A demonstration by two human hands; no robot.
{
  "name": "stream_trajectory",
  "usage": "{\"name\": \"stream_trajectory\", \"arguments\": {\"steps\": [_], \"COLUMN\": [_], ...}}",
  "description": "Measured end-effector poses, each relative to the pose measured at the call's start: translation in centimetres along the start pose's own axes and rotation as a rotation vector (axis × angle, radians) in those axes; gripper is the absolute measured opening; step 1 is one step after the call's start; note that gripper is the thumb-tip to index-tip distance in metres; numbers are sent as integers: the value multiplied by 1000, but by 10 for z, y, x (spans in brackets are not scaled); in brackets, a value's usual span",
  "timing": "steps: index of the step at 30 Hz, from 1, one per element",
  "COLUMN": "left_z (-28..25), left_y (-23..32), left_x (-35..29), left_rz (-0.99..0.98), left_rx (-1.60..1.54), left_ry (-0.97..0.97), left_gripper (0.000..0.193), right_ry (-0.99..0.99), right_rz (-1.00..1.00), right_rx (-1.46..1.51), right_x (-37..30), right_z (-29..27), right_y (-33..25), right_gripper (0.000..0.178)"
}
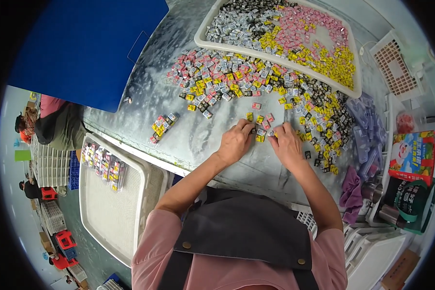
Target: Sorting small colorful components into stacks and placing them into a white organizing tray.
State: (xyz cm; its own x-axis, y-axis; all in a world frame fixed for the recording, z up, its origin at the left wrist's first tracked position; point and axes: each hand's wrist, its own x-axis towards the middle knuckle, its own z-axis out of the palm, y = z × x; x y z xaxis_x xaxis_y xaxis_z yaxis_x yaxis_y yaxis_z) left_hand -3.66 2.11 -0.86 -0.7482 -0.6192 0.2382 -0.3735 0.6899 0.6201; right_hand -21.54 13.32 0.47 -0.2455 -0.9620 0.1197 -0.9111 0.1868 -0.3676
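Small wrapped blocks in yellow, pink, black and white lie scattered on the grey tabletop [193, 135]. My left hand [234, 142] rests on it with fingers curled together, their tips at a small dark block [253, 131]. Just to the right, my right hand [288, 146] is bent with thumb and fingers around a small white block [270, 133]. Between the hands sits a little cluster with a yellow block [260, 138] and a pink block [266, 125]. A neat group of blocks [163, 126] stands apart at the left.
A white tray [280, 59] of blocks sorted by colour stands at the back. Clear plastic cases [367, 125] and a purple cloth [351, 193] lie at the right. A blue board [82, 48] covers the far left. White mesh trays [113, 212] sit below the left edge, some packed blocks inside.
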Motion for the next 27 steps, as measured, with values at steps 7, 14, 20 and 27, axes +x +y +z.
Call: {"name": "stream_trajectory", "arguments": {"steps": [7,14,20,27], "left_z": [-1,4,8,3], "left_y": [5,16,10,3], "left_x": [5,2,21,16], "left_rz": [2,-31,39,146], "left_rx": [-5,-4,35,88], "left_ry": [-63,-14,-89,-161], "left_gripper": [35,35,28,17], "right_ry": [-45,-151,-40,-81], "right_rz": [60,33,6,2], "right_rx": [158,332,328,338], "right_x": [5,1,8,13], "right_z": [9,-4,10,7], "right_y": [0,2,12,12], "right_gripper": [29,38,33,29]}}
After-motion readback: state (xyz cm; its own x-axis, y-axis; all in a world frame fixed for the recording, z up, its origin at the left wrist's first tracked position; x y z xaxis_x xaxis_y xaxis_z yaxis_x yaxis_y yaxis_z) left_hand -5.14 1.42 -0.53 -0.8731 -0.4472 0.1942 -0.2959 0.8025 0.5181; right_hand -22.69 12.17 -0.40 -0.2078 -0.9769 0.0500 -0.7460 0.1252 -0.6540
